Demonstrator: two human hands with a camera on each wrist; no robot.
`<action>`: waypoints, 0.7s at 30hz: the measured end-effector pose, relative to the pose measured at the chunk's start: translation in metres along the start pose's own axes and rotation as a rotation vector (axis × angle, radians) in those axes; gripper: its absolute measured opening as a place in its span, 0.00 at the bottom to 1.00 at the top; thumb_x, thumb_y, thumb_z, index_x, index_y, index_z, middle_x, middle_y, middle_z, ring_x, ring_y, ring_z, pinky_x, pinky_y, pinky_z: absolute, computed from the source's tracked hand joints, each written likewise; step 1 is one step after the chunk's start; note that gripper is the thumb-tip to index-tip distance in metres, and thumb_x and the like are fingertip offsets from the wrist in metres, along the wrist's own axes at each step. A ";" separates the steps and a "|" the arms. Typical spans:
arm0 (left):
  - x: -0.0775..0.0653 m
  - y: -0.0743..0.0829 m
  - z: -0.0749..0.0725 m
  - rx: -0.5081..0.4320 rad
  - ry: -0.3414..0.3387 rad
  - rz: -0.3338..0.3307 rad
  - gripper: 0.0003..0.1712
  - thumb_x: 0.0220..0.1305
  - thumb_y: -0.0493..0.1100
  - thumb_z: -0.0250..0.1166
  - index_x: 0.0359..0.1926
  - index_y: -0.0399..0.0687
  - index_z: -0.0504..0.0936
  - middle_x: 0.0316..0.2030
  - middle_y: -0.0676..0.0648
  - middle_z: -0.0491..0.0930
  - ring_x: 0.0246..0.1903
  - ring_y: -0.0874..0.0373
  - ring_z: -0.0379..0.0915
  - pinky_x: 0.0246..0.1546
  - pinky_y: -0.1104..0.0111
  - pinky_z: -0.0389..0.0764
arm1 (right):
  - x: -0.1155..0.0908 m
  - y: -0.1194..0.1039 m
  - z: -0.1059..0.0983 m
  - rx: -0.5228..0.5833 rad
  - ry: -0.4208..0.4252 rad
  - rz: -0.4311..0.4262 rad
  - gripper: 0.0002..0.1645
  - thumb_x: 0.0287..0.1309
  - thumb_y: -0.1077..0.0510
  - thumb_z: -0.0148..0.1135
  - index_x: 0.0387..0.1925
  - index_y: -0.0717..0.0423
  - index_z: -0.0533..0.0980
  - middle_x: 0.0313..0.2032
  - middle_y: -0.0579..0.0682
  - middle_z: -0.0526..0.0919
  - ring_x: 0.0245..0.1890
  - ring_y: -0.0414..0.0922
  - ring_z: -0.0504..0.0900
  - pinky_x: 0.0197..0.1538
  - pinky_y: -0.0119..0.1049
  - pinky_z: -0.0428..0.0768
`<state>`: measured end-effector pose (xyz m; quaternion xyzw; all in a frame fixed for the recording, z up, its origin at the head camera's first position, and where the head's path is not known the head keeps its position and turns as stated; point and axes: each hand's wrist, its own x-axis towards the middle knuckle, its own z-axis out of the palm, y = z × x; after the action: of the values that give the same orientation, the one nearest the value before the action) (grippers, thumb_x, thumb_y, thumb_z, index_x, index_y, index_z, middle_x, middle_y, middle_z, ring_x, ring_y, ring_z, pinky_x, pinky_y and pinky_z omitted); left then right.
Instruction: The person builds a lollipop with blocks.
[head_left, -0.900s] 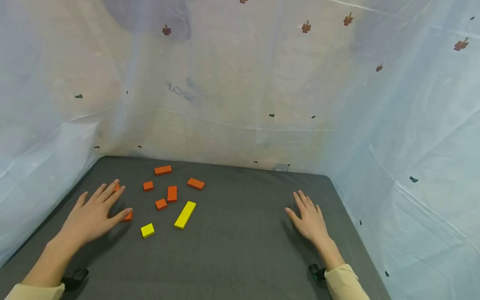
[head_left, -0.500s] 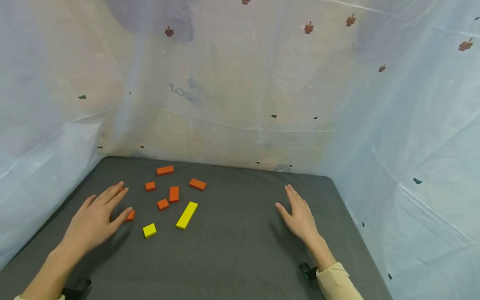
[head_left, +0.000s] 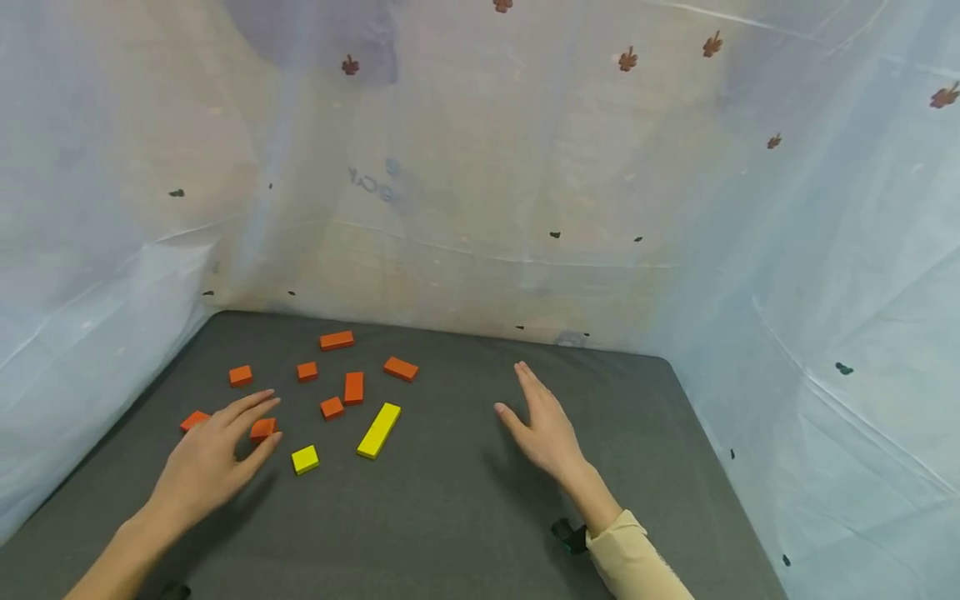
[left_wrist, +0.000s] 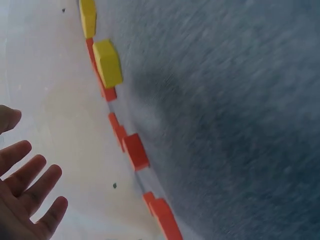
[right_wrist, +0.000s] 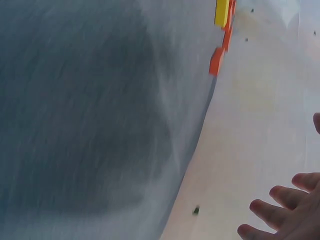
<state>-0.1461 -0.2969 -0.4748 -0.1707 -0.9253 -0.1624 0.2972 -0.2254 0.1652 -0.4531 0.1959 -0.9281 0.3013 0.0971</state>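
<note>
My left hand point(head_left: 206, 467) hovers above the left part of the dark table with fingers spread loosely, holding nothing. Closest to it are an orange block point(head_left: 263, 429) by the thumb and another orange block point(head_left: 194, 420), partly hidden behind the hand. A small yellow block point(head_left: 305, 459) lies just right of the thumb, and a long yellow block point(head_left: 378, 431) farther right. In the left wrist view the fingers point(left_wrist: 42, 187) are apart from the blocks. My right hand point(head_left: 546, 433) is held over the table's right half, fingers extended, touching nothing.
Several more orange blocks, among them one upright-lying block point(head_left: 354, 388) and one at the back point(head_left: 336, 340), are scattered on the left half of the grey table point(head_left: 465, 508). A pale plastic sheet point(head_left: 465, 167) with leaf prints hangs behind and along both sides.
My right hand has moved left toward the middle of the table. The left hand has shifted slightly right and nearer, uncovering orange blocks at the left. The blocks lie as before.
</note>
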 end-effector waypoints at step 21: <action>-0.007 0.011 0.019 -0.043 -0.393 -0.063 0.29 0.55 0.45 0.81 0.58 0.49 0.85 0.52 0.48 0.82 0.32 0.59 0.80 0.31 0.59 0.83 | 0.034 -0.065 0.074 -0.091 -0.265 -0.108 0.50 0.72 0.36 0.60 0.83 0.51 0.53 0.80 0.52 0.57 0.77 0.54 0.63 0.75 0.55 0.64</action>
<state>-0.1459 -0.2811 -0.4911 -0.1766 -0.9667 -0.1550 0.1017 -0.2330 0.0628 -0.4685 0.2790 -0.9336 0.2248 -0.0014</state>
